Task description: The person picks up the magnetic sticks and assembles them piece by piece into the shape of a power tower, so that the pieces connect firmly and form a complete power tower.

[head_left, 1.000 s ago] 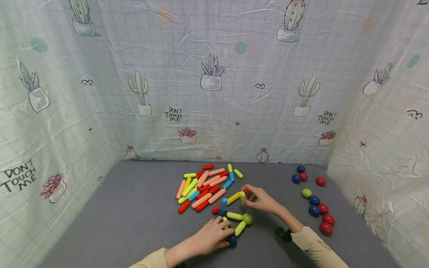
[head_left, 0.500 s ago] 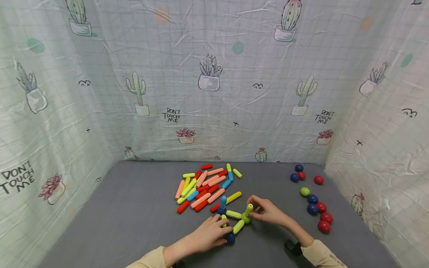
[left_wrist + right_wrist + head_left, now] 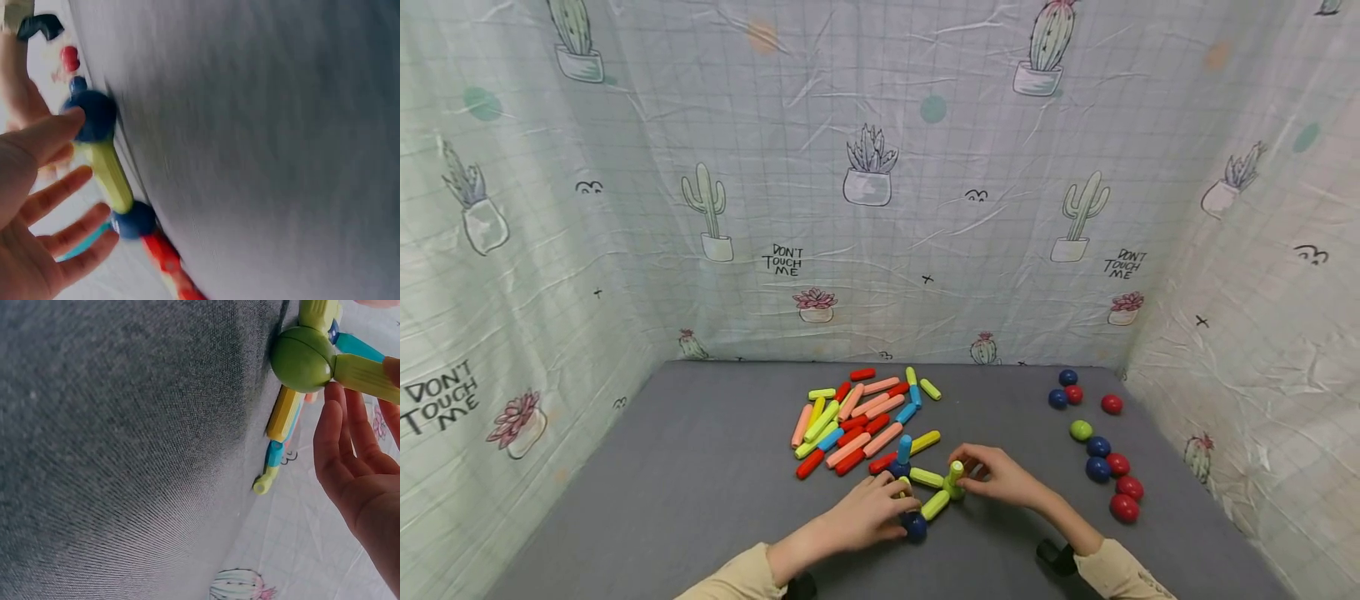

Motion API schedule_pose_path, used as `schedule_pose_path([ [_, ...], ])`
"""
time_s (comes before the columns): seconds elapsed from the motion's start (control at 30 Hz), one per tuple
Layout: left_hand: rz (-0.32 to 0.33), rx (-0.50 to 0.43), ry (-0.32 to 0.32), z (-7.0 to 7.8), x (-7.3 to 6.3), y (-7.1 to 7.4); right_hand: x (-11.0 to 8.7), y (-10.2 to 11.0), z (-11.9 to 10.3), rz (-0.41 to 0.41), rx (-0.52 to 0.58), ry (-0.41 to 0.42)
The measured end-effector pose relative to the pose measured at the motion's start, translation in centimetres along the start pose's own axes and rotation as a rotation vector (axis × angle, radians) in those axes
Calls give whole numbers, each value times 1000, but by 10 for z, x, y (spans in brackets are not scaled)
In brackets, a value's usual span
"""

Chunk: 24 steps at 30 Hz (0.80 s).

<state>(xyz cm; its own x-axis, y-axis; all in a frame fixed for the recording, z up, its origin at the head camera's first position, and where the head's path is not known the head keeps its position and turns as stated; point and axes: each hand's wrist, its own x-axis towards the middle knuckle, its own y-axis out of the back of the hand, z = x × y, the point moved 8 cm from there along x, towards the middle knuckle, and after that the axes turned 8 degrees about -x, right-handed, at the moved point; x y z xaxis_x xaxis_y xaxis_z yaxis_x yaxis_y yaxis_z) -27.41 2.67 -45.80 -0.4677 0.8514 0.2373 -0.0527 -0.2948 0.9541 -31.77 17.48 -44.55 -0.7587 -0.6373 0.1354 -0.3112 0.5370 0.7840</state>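
Observation:
A frame of toy rods and balls lies between the hands. My left hand [image 3: 868,512] holds its near dark blue ball [image 3: 95,117], the thumb pressed on it and the other fingers spread beside a yellow-green rod [image 3: 110,175]. At the right corner, a green ball [image 3: 303,359] bears an upright yellow-green rod [image 3: 956,472], which my right hand [image 3: 1000,477] pinches between thumb and fingers. Two more yellow-green rods, a far one [image 3: 927,478] and a near one [image 3: 936,505], meet that ball. A light blue rod [image 3: 905,448] stands on the far dark blue ball [image 3: 898,468].
Loose red, salmon, yellow, green and blue rods [image 3: 857,421] are heaped beyond the frame on the grey table [image 3: 700,483]. Several red, blue and green balls [image 3: 1098,469] lie at the right. A patterned curtain [image 3: 880,275] encloses the table.
The right hand has brought the yellow-green rod down and toward me onto the green ball, where it now stands upright. The left hand stays at the near blue ball; the frame has shifted slightly.

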Motion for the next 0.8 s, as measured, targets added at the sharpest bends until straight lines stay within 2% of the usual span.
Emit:
schedule_pose_path([
  [0.13,49,-18,67,-23,-3,10,-1,2,-10,0,7,-14],
  [0.27,108,44,161,-47,-2,20,-2,3,-17,-12,27,-23],
  [0.37,123,111,194,-59,3,22,-2,2,-14,-10,16,-26],
  [0.5,90,181,189,-66,13,15,-1,-2,-4,-9,14,-23],
  [0.6,60,197,189,-68,18,7,-1,-2,0,-12,30,-16],
  [0.8,45,261,250,-73,18,2,0,-4,3,-10,5,-20],
])
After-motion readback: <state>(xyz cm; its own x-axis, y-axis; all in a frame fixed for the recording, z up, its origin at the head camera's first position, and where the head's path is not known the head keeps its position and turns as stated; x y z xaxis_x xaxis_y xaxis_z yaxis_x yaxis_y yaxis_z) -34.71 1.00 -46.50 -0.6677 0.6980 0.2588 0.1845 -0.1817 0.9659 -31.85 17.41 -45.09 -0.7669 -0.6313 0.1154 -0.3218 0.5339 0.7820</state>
